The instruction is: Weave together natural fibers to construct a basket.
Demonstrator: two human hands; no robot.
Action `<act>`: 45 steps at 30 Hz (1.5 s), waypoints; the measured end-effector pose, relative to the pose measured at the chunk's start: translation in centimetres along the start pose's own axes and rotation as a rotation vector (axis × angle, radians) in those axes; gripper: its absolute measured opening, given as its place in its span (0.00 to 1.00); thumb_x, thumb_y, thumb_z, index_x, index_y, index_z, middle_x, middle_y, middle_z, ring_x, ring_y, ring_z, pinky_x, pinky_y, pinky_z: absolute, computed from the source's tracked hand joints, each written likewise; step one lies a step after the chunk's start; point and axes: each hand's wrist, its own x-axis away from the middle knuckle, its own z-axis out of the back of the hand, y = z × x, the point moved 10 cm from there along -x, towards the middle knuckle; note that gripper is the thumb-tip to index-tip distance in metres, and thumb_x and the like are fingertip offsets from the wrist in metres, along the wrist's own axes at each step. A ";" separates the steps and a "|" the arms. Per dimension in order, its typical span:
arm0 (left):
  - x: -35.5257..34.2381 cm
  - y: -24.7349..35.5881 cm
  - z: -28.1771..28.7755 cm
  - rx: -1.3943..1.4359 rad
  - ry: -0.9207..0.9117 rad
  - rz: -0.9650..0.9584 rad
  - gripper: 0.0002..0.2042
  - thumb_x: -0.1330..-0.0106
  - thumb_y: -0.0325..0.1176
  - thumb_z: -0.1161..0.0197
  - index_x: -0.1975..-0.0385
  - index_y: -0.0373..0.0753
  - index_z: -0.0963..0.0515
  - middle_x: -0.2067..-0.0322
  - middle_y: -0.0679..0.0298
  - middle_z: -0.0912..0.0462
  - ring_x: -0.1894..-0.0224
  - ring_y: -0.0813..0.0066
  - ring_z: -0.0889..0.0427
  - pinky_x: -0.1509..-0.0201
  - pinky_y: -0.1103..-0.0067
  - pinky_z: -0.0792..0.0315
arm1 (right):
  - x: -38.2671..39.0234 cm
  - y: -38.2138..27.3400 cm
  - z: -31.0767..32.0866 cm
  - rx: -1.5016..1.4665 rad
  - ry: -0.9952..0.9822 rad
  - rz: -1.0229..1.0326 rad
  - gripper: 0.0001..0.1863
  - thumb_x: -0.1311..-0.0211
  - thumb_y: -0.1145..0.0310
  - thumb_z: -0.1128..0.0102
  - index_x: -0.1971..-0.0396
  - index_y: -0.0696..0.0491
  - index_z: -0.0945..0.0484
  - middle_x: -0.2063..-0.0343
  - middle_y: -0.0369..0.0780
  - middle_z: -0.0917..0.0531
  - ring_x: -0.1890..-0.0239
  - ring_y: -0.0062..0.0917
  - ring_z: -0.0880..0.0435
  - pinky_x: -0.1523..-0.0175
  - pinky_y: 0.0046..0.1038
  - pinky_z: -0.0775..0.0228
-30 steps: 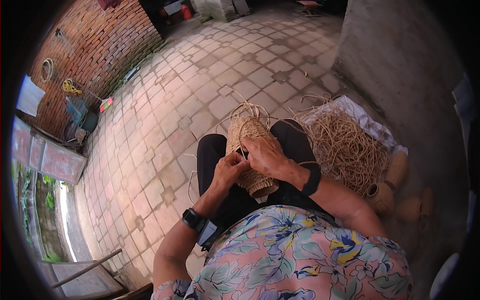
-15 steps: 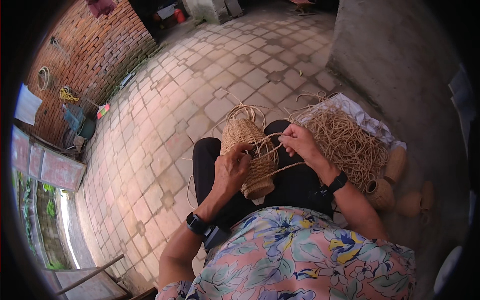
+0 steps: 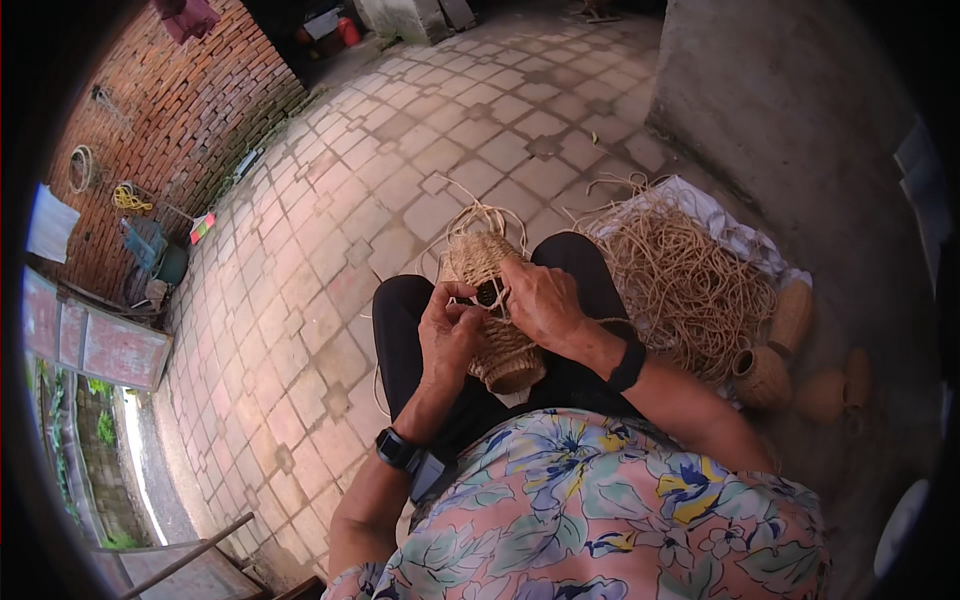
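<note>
A woven straw basket (image 3: 478, 257) rests between my knees, with a narrow rounded end toward me and a dark gap in its side. At the gap's left edge, the curled fingers and thumb of my left hand (image 3: 447, 335) pinch the weave. My right hand (image 3: 545, 305) lies over the basket's right side, its fingertips closed on a twisted straw cord (image 3: 498, 311) at the gap. The exact grip under the fingers is partly hidden. Loose straw ends (image 3: 487, 212) loop out from the basket's far end.
A heap of straw cord (image 3: 690, 290) lies on a white sheet (image 3: 765, 252) to my right. Beside it are a small round woven pot (image 3: 760, 380) and a longer woven piece (image 3: 792, 315). Paving stones (image 3: 290, 300) spread ahead; a grey wall (image 3: 770, 110) stands at right.
My right hand has moved left and down onto the basket from beyond its right side, where it held a cord drawn out. The left hand has shifted slightly left and its fingers now pinch at the gap.
</note>
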 end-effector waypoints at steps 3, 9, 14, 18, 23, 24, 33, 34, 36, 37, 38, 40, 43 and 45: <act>0.1 -0.9 0.7 0.029 0.026 0.050 0.10 0.40 0.23 0.45 0.60 0.40 0.31 0.75 0.64 0.20 0.82 0.85 0.29 0.79 0.86 0.36 | -0.2 1.9 -1.3 -0.183 -0.075 -0.131 0.13 0.54 0.74 0.41 0.67 0.54 0.32 0.78 0.45 0.20 0.74 0.43 0.19 0.68 0.39 0.29; 0.2 -0.6 0.9 -0.079 -0.017 0.039 0.09 0.40 0.23 0.44 0.60 0.40 0.31 0.74 0.66 0.20 0.80 0.85 0.28 0.76 0.87 0.35 | 2.3 6.0 1.8 -0.260 -0.017 -0.278 0.13 0.55 0.77 0.45 0.66 0.53 0.33 0.78 0.44 0.21 0.73 0.45 0.21 0.67 0.42 0.30; 1.1 2.7 0.6 -0.509 0.031 -0.238 0.11 0.44 0.23 0.42 0.61 0.38 0.27 0.75 0.62 0.19 0.76 0.74 0.20 0.72 0.78 0.26 | 4.9 11.3 4.8 -0.040 0.090 -0.236 0.10 0.56 0.77 0.46 0.71 0.54 0.31 0.74 0.42 0.25 0.72 0.40 0.23 0.68 0.38 0.32; 2.5 7.7 -1.1 -0.679 0.161 -0.573 0.11 0.44 0.25 0.41 0.61 0.40 0.26 0.75 0.59 0.19 0.73 0.64 0.18 0.70 0.72 0.25 | 5.6 13.9 5.5 -0.123 -0.007 -0.259 0.08 0.52 0.74 0.40 0.72 0.55 0.28 0.77 0.39 0.24 0.76 0.30 0.23 0.69 0.32 0.31; 0.9 6.2 -5.6 -0.918 -0.179 -0.485 0.11 0.41 0.28 0.45 0.59 0.42 0.24 0.77 0.54 0.20 0.74 0.57 0.19 0.69 0.68 0.26 | 5.0 12.3 2.1 -1.011 -0.271 -0.574 0.08 0.39 0.68 0.40 0.70 0.56 0.26 0.77 0.35 0.22 0.78 0.15 0.23 0.74 0.16 0.27; 0.5 5.6 -5.8 -0.945 -0.213 -0.420 0.11 0.40 0.29 0.46 0.58 0.41 0.24 0.79 0.55 0.21 0.76 0.59 0.20 0.68 0.70 0.27 | 4.6 11.5 1.7 -1.017 -0.269 -0.574 0.08 0.39 0.68 0.40 0.70 0.56 0.26 0.77 0.35 0.22 0.78 0.15 0.23 0.74 0.16 0.27; -1.1 3.4 -4.2 -0.657 -0.209 -0.162 0.10 0.42 0.32 0.45 0.60 0.43 0.23 0.81 0.54 0.22 0.75 0.58 0.20 0.69 0.70 0.28 | 2.4 4.8 -0.7 -0.285 -0.117 -0.229 0.09 0.54 0.72 0.41 0.72 0.57 0.29 0.79 0.49 0.20 0.72 0.47 0.19 0.65 0.42 0.27; -0.9 3.2 -4.0 -0.654 -0.207 -0.161 0.10 0.42 0.32 0.45 0.60 0.43 0.23 0.81 0.54 0.22 0.75 0.58 0.20 0.69 0.70 0.28 | 2.5 4.5 -1.3 -0.283 -0.120 -0.228 0.09 0.54 0.72 0.41 0.72 0.57 0.29 0.79 0.49 0.20 0.72 0.47 0.19 0.65 0.42 0.27; -0.8 2.8 -3.0 -0.524 -0.124 -0.176 0.10 0.43 0.32 0.42 0.61 0.42 0.25 0.80 0.57 0.20 0.76 0.65 0.19 0.70 0.72 0.29 | 2.4 4.5 -1.6 -0.129 -0.073 -0.246 0.08 0.53 0.74 0.45 0.70 0.55 0.30 0.79 0.48 0.20 0.72 0.47 0.19 0.66 0.45 0.28; -0.7 2.6 -2.8 -0.521 -0.121 -0.176 0.10 0.43 0.32 0.42 0.61 0.42 0.25 0.80 0.57 0.20 0.76 0.65 0.19 0.70 0.72 0.29 | 2.0 4.2 -1.5 -0.104 -0.049 -0.234 0.11 0.53 0.75 0.45 0.67 0.54 0.31 0.79 0.47 0.19 0.73 0.47 0.19 0.65 0.46 0.29; -0.8 1.9 -1.9 -0.376 -0.061 -0.099 0.10 0.42 0.30 0.42 0.61 0.42 0.26 0.79 0.60 0.19 0.77 0.71 0.21 0.72 0.75 0.30 | 1.5 4.0 -1.6 -0.103 -0.051 -0.231 0.11 0.53 0.75 0.45 0.67 0.54 0.31 0.79 0.47 0.19 0.73 0.47 0.19 0.65 0.46 0.29; -0.9 0.8 -0.6 -0.231 -0.003 -0.021 0.10 0.42 0.29 0.41 0.60 0.42 0.27 0.78 0.62 0.19 0.77 0.77 0.23 0.74 0.78 0.31 | 0.0 3.2 -0.3 -0.166 0.037 -0.194 0.09 0.54 0.75 0.44 0.69 0.54 0.30 0.79 0.46 0.20 0.73 0.46 0.19 0.65 0.43 0.28; -0.6 -1.2 1.0 0.168 0.049 0.079 0.11 0.40 0.23 0.41 0.60 0.42 0.31 0.75 0.68 0.21 0.80 0.88 0.33 0.79 0.89 0.41 | -1.2 3.9 -0.9 -0.471 -0.117 -0.298 0.08 0.54 0.76 0.44 0.72 0.55 0.30 0.78 0.46 0.20 0.71 0.44 0.19 0.65 0.40 0.29; -0.6 -2.4 2.3 0.206 0.060 0.093 0.11 0.41 0.23 0.40 0.60 0.42 0.31 0.75 0.68 0.21 0.80 0.88 0.33 0.78 0.90 0.42 | -0.9 4.5 0.9 -0.411 -0.089 -0.308 0.07 0.55 0.76 0.44 0.73 0.55 0.30 0.77 0.46 0.20 0.71 0.43 0.20 0.66 0.39 0.29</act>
